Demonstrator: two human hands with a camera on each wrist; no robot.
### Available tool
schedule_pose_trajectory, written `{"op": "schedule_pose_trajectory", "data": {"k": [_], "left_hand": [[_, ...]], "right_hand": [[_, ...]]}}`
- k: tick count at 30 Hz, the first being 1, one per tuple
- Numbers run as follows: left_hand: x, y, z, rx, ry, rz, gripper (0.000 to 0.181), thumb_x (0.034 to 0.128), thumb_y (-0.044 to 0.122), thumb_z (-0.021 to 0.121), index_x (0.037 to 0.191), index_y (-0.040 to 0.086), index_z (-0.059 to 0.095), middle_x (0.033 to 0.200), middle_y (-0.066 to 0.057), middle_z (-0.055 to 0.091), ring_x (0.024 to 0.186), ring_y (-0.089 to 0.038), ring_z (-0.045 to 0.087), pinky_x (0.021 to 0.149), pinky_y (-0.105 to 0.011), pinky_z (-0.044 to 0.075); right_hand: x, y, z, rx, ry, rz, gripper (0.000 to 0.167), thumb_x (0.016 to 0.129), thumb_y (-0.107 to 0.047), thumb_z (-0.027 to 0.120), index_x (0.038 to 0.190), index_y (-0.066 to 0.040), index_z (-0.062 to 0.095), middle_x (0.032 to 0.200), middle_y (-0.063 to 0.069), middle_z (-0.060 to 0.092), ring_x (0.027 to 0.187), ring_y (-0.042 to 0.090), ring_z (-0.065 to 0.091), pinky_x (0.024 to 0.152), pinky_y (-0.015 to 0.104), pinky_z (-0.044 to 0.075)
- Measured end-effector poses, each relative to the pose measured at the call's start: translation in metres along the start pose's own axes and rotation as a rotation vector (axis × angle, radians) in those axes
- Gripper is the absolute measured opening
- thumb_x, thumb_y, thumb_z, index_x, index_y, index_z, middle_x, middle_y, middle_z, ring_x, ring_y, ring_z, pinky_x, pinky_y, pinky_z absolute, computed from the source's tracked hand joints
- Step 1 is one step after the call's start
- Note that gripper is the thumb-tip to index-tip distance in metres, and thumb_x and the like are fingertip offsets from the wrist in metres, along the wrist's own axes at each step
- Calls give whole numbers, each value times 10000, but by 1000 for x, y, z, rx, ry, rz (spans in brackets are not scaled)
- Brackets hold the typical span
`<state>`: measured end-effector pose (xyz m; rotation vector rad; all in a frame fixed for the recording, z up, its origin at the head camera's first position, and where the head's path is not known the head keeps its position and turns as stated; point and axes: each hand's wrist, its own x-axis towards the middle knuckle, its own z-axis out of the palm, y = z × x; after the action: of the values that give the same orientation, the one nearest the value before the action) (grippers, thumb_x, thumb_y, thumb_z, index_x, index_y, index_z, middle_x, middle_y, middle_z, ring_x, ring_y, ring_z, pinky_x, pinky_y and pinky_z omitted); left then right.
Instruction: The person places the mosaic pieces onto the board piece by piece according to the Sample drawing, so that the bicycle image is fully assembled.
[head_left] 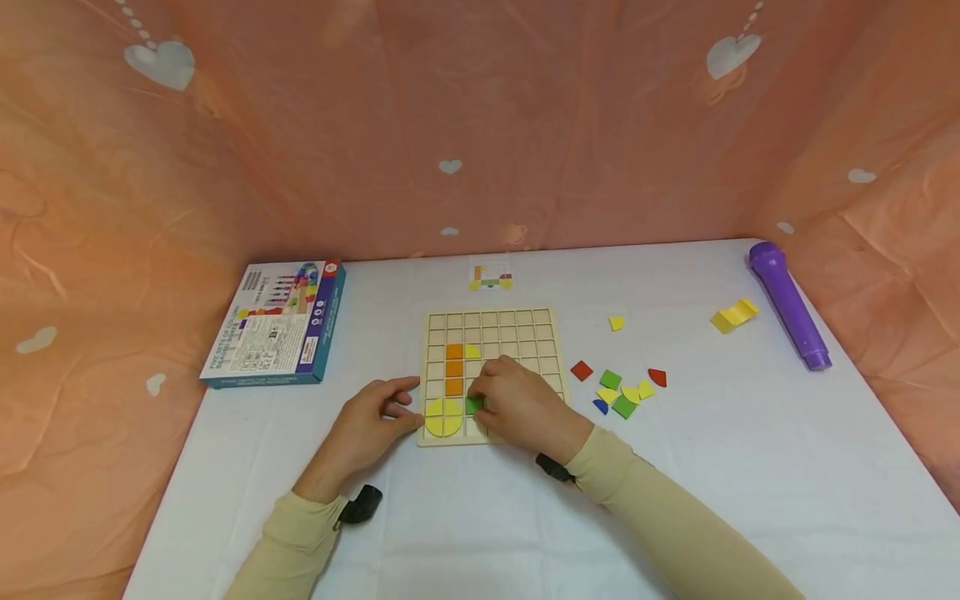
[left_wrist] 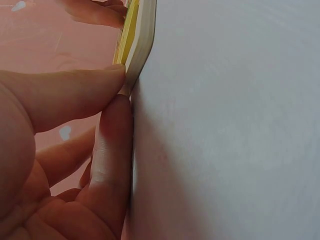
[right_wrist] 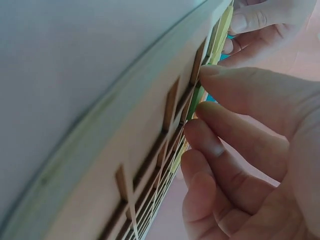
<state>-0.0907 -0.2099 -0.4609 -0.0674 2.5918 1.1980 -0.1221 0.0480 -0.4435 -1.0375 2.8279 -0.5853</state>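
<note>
A wooden grid board [head_left: 525,319] lies on the table, holding a column of orange squares [head_left: 454,368], a yellow circle [head_left: 443,417] made of quarter pieces, and a separate yellow quarter piece [head_left: 472,351]. My right hand [head_left: 525,408] is over the lower middle of the board. Its thumb and index finger pinch a green square tile [head_left: 475,405] at the grid, also partly visible as a green tile [right_wrist: 195,98] in the right wrist view. With thumb and index finger apart, my left hand [head_left: 371,421] touches the board's left edge, beside the yellow circle.
Loose tiles lie right of the board, among them a red square [head_left: 582,371], green square [head_left: 624,407] and blue piece [head_left: 601,406]. A pattern card [head_left: 491,273] is behind the board. A box [head_left: 273,323] lies left; a yellow wavy block [head_left: 735,316] and purple tube [head_left: 789,304] lie right.
</note>
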Motion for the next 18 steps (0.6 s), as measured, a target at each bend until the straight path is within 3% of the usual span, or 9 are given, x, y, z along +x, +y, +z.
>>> {"op": "schedule_pose_trajectory", "data": {"k": [14,18], "left_hand": [[1,2,1,5,-2,0,585,962,196,824,1515,189,633,1196,-51,650,1049,-182,667,956,-365,546],[1,2,1,18,-2,-9,592,961,209,825,1520,196,628,1198,-48,648,1064,-198,664,946,-348,535]], "right_hand": [[-2,2,-2,12,-2,11,144,949,-149,799,1081,-121,848,1018,-4,729,951,167,590,851,311,556],[-8,8,-10,38,5,53,175,961,-143,768,1118,-118,842,1063,6,736,997,186,601,864,329,564]]}}
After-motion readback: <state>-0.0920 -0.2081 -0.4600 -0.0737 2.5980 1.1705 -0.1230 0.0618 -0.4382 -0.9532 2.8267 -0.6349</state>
